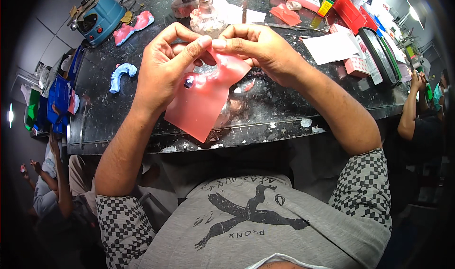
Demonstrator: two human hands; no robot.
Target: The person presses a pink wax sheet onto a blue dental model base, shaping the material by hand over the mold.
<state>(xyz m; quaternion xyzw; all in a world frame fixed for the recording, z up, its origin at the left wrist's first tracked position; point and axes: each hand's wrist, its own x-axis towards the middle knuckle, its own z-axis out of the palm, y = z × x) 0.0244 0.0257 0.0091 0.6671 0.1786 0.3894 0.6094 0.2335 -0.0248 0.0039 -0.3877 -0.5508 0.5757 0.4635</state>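
The pink wax sheet [201, 101] is pinched at its top edge by left hand [163, 72] and right hand [258, 51], just before the glass burner [207, 18]. It is judged light, pliable, easily torn; edges are best held.

A dark speckled counter [284, 112] carries a blue machine [99, 17], a blue arch-shaped cast [121, 74], a glass burner [207, 18], white paper [330, 47] and red boxes [350, 12].

Wax sheet [204, 98] held over near edge of bench [284, 112], between left hand [163, 70] and right hand [260, 49]. Glass burner [207, 18] far behind hands. Arch-shaped cast [122, 75] left; paper sheet [332, 47] right.
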